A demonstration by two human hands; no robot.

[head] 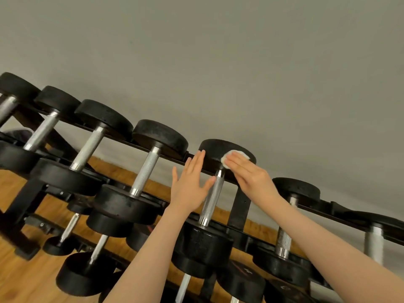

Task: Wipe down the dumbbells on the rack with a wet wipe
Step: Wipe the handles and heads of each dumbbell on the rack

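Fingers (235,165) flat on wet wipe (237,154) — dumbbell (213,147) racked.

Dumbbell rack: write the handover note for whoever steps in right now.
Right hand: flat, straight fingers pressing the white wet wipe onto the far black round head of the dumbbell with the knurled steel handle.
Left hand: open, fingers straight, resting against that head's left side, thumb at the handle.
Black metal rack: top tier holds a row of similar dumbbells on both sides.
Done: cannot tell which are already wiped.
Left: finish this head, then its handle and near head, then any unwiped dumbbells.
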